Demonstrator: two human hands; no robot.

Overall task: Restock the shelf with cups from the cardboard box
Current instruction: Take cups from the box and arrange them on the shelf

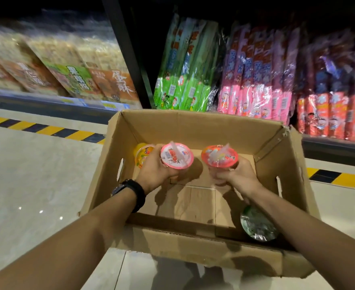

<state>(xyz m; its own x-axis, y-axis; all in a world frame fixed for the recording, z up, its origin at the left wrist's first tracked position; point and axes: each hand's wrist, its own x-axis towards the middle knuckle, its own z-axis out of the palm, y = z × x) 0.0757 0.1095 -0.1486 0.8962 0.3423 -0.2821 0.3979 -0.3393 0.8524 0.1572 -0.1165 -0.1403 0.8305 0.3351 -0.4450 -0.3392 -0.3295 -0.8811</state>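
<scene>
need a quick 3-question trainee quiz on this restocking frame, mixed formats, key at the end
1. True or false: the left hand and the right hand each hold a cup.
2. What lid colour has the cup in the near right corner of the cardboard box? A) yellow B) green C) pink
3. Fill in: counting the held ones, ___ cups are visible.

Key
1. True: the left hand holds the pink-lidded cup, the right hand the red-lidded cup.
2. B: the green-lidded cup.
3. Four, including the yellow cup behind the left hand.
</scene>
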